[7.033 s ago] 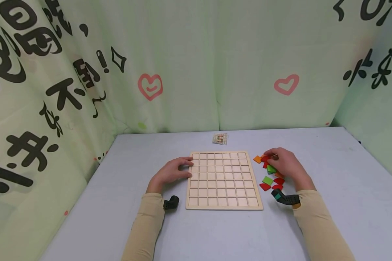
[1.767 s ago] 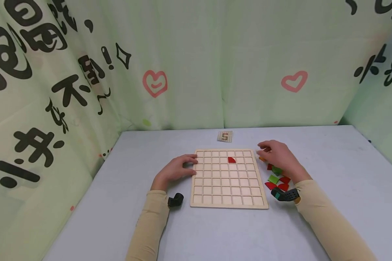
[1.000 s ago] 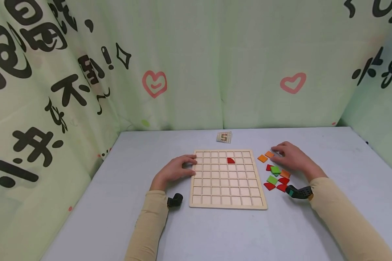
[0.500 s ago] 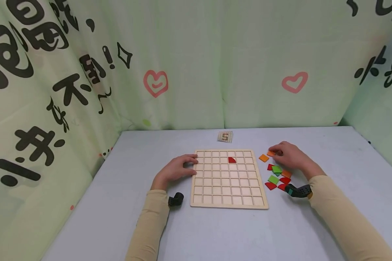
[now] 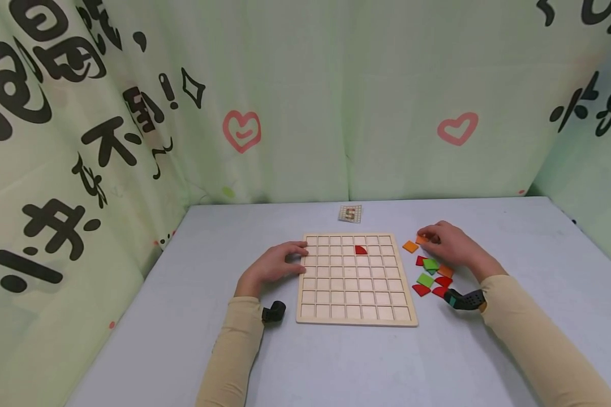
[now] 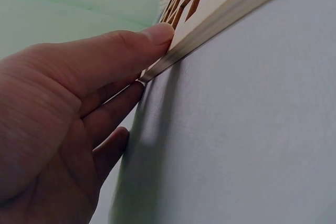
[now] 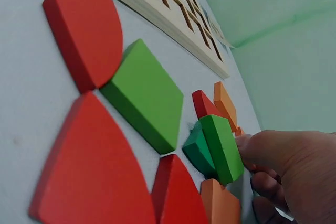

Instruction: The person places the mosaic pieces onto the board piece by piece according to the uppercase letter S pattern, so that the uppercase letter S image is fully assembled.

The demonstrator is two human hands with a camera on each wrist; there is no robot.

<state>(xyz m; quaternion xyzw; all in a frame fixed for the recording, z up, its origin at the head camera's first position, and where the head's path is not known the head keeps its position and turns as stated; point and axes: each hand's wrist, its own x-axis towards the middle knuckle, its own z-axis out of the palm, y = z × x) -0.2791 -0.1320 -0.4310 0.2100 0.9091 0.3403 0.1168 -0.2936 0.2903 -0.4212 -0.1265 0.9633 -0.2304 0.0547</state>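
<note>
A wooden grid board [image 5: 356, 282] lies on the table with one red quarter-round block [image 5: 360, 250] in an upper cell. My left hand [image 5: 275, 265] rests at the board's left edge; the thumb [image 6: 160, 34] touches the rim and the fingers reach along its side. To the right of the board, my right hand [image 5: 453, 243] has thumb and fingertips at a small orange block [image 5: 421, 239], pinching it at the far end of the loose pieces. That block is mostly hidden behind the thumb in the right wrist view. Another orange block [image 5: 410, 246] lies just left of these fingertips.
Nearer me lie red rounded blocks [image 7: 86, 38], green blocks [image 7: 144, 98], a darker green piece [image 7: 198, 150] under one of them, and another orange block [image 5: 445, 271]. A small printed grid card [image 5: 349, 213] sits beyond the board. A pale curtain [image 5: 305, 102] stands behind the table.
Since the oldest frame, a red quarter-round block has come onto the board. My right hand has drawn back rightward from the board's edge to the far orange block. The left hand stays at the edge.
</note>
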